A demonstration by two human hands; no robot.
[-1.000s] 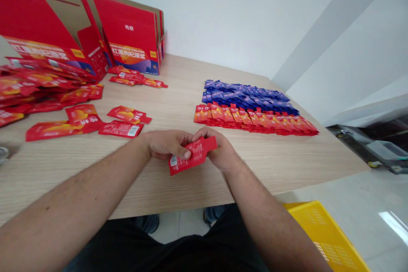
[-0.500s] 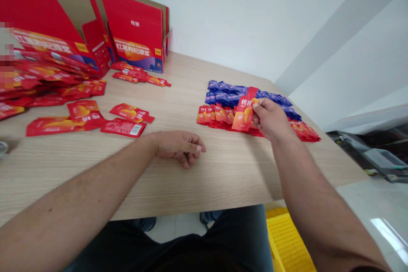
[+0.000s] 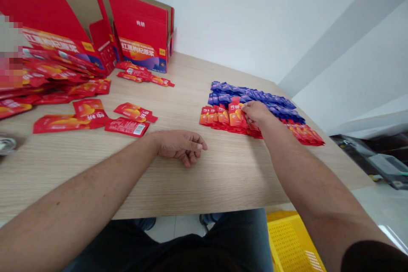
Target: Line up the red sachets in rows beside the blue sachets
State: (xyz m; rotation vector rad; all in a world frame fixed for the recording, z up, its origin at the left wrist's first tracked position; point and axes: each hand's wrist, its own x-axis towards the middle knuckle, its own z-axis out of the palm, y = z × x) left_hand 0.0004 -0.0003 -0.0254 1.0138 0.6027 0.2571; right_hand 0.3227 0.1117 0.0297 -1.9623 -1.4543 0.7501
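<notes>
My right hand (image 3: 256, 114) pinches the side of a red spouted pouch (image 3: 236, 114). That pouch sits upright over a row of overlapping red pouches (image 3: 213, 116), at the row's middle. Part of the row is covered by my hand and forearm. Just behind it, rows of blue-purple pouches (image 3: 250, 93) run across the tabletop. My left hand (image 3: 182, 146) rests on the table (image 3: 204, 187) with loosely bent fingers, a little apart, and holds nothing. Left of it lie loose red pouches, among them one with a barcode (image 3: 126, 127).
Red cartons (image 3: 140, 25) with raised flaps stand at the back left. Before them is a large heap of red pouches (image 3: 68, 70). A tape roll (image 3: 7, 145) lies at the left edge. Below the table at right is a yellow basket (image 3: 287, 238); a wall borders the back.
My right hand has lowered the red pouch and brought it slightly left, from above the row down onto it. My left hand stays where it was.
</notes>
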